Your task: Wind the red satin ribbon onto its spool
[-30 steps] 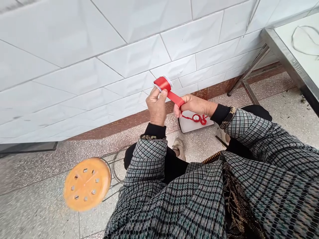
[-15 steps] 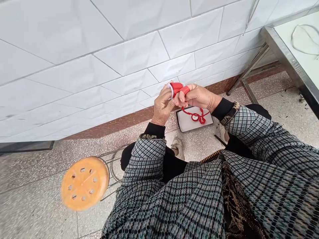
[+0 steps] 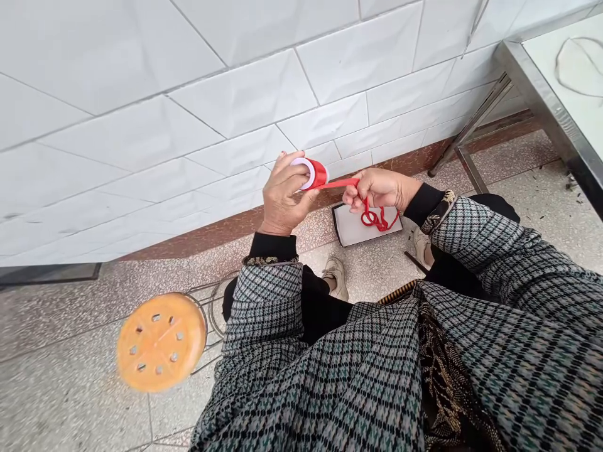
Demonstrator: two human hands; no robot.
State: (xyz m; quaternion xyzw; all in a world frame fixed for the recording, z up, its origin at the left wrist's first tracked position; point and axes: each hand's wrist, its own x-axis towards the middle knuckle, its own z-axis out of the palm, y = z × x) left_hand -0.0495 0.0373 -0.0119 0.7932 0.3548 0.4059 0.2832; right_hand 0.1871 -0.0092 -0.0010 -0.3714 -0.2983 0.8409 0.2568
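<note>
The red ribbon roll on a white spool (image 3: 320, 174) is held up before the white tiled wall (image 3: 264, 94). The left hand (image 3: 285, 194) grasps it at 1 end, fingers half curled at the rim, seemingly leaving the wound face free. A flat red strip (image 3: 340, 183) spans the 2 hands, pinched by the right hand (image 3: 380, 186). Below, a white, dark-edged rectangular tray (image 3: 351, 232) carries loose red ribbon (image 3: 382, 223), probably keeping it off the speckled floor (image 3: 372, 273).

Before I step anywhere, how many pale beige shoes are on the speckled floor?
2. The left shoe appears below the left end of the white, dark-edged rectangular tray; the right shoe, only partly visible, is right of it. Others may be hidden.
</note>
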